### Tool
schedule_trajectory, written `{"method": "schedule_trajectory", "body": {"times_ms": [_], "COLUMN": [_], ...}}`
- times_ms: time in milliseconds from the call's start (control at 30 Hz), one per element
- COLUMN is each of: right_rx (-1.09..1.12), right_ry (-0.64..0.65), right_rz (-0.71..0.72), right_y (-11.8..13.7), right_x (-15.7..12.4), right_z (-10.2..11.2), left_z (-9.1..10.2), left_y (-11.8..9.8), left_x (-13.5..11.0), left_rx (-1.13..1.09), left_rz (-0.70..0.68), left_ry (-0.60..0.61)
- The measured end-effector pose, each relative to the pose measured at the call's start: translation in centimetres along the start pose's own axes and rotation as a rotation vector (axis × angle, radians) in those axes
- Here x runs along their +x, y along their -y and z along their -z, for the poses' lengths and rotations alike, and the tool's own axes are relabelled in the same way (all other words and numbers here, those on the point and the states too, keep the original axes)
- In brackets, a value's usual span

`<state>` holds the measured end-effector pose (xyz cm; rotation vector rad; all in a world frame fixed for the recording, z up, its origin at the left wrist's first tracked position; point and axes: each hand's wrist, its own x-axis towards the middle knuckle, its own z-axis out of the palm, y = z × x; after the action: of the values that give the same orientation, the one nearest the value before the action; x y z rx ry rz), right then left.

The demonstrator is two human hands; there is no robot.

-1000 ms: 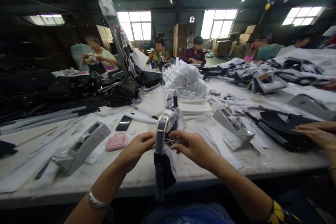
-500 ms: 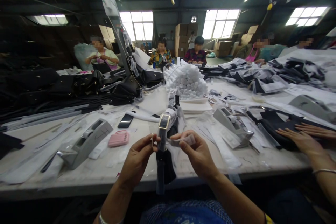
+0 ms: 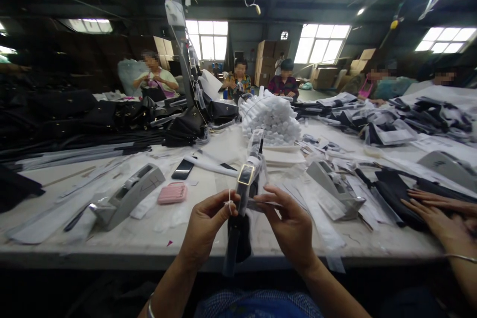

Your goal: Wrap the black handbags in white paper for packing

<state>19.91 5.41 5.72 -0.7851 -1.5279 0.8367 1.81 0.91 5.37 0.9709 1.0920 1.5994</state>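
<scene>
A black strap wrapped in clear film stands between my two hands, its lower end hanging at the table's front edge. Near its upper part sits a gold rectangular buckle. My left hand pinches a thin white string loop beside the strap's left side. On the other side, my right hand is closed, thumb and fingers together, on a small flat tag seen almost edge-on. Behind the buckle, white wrapping covers more of the strap.
Grey tape dispensers stand left and right. A phone and pink case lie left. Behind are a pile of white rolls and black bags. A co-worker's hands press black material at right.
The view has shifted, so everything sits further right. In my right hand, the tag has turned from its pale flat side to nearly edge-on. My left hand still pinches the string.
</scene>
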Motion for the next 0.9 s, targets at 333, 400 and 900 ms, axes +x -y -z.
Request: {"method": "schedule_trajectory", "body": {"times_ms": [333,400,900], "right_rx": [0.224,0.238,-0.022], "right_ry": [0.232,0.293,-0.004], "right_rz": [-0.36,-0.405,0.257], "right_y": [-1.4,-1.7,0.6], "right_x": [-0.2,-0.1,0.1], "right_z": [-0.5,-0.1,1.7], "left_z": [-0.4,-0.2,-0.4], "left_y": [0.8,0.8,0.6], "left_x": [-0.2,-0.1,0.2], "left_rx": [-0.084,-0.067,0.178], "left_rz": [0.014,0.024,0.009], "left_ry": [-0.036,-0.045,-0.059]}}
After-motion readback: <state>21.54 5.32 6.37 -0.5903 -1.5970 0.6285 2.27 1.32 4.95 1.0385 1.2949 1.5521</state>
